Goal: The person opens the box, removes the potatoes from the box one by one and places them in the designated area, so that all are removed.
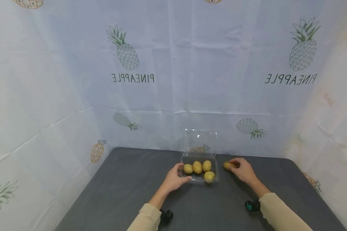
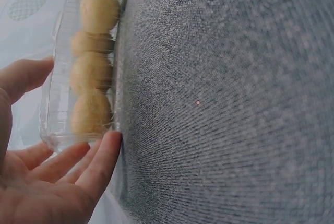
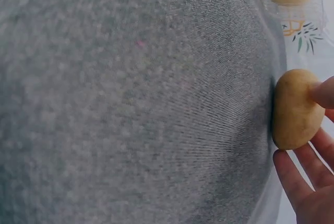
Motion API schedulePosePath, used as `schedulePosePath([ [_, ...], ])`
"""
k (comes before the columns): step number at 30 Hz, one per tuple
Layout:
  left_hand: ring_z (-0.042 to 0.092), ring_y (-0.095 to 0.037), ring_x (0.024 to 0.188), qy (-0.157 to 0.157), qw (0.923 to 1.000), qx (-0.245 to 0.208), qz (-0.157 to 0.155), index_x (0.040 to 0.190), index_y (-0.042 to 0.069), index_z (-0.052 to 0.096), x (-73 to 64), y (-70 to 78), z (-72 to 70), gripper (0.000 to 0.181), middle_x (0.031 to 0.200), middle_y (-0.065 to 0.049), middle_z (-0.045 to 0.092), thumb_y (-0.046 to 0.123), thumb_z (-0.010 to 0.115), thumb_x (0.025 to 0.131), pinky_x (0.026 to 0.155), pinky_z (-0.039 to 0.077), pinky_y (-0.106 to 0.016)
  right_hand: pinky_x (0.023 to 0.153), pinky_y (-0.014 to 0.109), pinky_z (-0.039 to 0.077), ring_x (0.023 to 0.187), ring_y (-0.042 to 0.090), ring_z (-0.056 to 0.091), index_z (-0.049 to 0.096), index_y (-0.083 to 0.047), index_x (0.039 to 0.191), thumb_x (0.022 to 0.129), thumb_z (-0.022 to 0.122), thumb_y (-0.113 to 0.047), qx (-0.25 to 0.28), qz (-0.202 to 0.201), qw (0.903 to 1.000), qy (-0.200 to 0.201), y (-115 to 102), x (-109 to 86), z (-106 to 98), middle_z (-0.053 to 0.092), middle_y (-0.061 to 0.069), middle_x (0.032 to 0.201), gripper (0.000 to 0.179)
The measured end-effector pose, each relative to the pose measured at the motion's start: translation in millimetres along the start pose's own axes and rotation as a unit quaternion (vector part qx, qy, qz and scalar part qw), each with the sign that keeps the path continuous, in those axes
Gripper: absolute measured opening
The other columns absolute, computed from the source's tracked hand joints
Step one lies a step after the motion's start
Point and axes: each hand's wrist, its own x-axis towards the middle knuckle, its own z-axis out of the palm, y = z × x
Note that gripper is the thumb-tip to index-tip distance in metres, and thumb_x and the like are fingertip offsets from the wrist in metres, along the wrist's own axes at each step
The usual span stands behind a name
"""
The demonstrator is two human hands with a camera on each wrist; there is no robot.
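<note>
A clear plastic clamshell box (image 1: 193, 179) stands on the dark table with its lid (image 1: 199, 140) raised at the back. Inside lie several potatoes (image 1: 197, 167), three in a row and one nearer the front right corner. My left hand (image 1: 173, 178) holds the box at its left front corner; in the left wrist view the thumb is at one side and the fingers (image 2: 99, 166) are round the end. To the right of the box, my right hand (image 1: 244, 171) grips a single potato (image 3: 296, 109) between thumb and fingers, low against the table surface.
The grey table (image 1: 127, 192) has rounded back corners. A white curtain (image 1: 191, 89) printed with pineapples hangs behind it and along both sides. Dark wrist devices (image 1: 166, 217) show below the sleeves.
</note>
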Motion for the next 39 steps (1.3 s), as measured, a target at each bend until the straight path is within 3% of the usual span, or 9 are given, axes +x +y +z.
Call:
schedulePosePath([
  [18,0.059,-0.041,0.121,-0.001,1.0,0.002,0.003,0.149,0.002,0.045,0.6,2.1,-0.8,0.075,0.141,-0.021,0.054,0.029,0.08,0.088,0.093,0.053,-0.053,0.085,0.055,0.052,0.101,0.037,0.064,0.071,0.0,0.109,0.092,0.074,-0.009,-0.004,-0.015,0.9999,-0.007,-10.7,-9.5,-6.9,0.065,0.015,0.108,0.02],
  [30,0.059,-0.04,0.12,-0.003,0.9999,0.008,0.005,0.148,0.002,0.046,-0.5,-1.3,0.2,0.075,0.141,-0.02,0.054,0.03,0.081,0.088,0.091,0.053,-0.053,0.085,0.055,0.053,0.103,0.038,0.064,0.071,0.0,0.112,0.094,0.072,-0.012,-0.006,-0.021,0.9998,0.003,-15.7,-14.2,-12.5,0.067,0.016,0.111,0.022],
  [39,0.06,-0.041,0.119,0.001,1.0,0.008,0.005,0.148,0.002,0.046,-0.1,0.3,0.4,0.075,0.14,-0.021,0.054,0.029,0.081,0.088,0.091,0.053,-0.053,0.082,0.051,0.055,0.101,0.035,0.066,0.07,0.001,0.117,0.097,0.07,-0.016,0.01,-0.015,0.9998,0.01,-32.4,-13.2,-12.9,0.068,0.014,0.111,0.026],
])
